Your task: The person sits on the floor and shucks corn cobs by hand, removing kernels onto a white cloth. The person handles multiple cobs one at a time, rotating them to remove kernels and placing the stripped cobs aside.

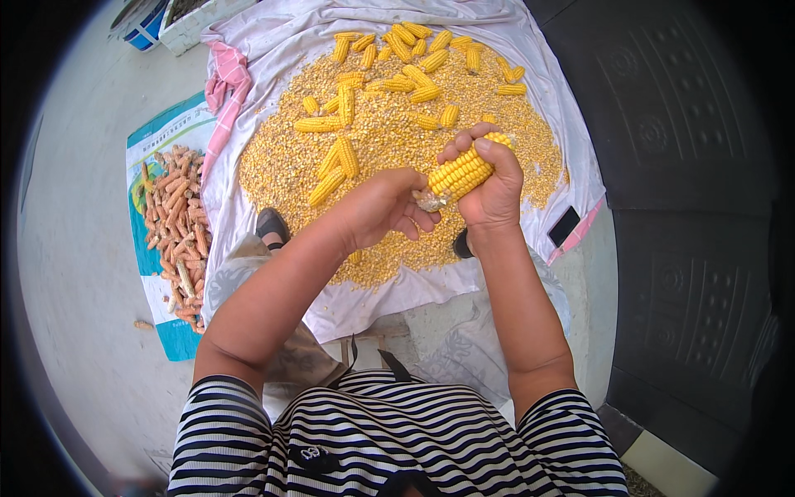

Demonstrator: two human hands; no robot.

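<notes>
My right hand (490, 180) is wrapped around an ear of yellow corn (461, 175), tilted with its pale butt end towards the lower left. At that butt end is my left hand (388, 208), its thumb at the ear and its other fingers spread below; whether it grips the cob is hard to tell. Beneath both hands spreads a heap of loose corn kernels (397, 146) on a whitish cloth (372, 309). Several whole ears (346, 104) lie on the heap, mostly at its far side, with a small group (338, 164) left of my hands.
On the left, stripped corncobs (180, 217) are piled on a printed teal and white sack (149, 267). A pink checked cloth (227, 81) borders the sheet. A dark phone (564, 226) lies at its right edge, near a dark embossed panel (689, 279). A blue and white bucket (146, 32) stands far left.
</notes>
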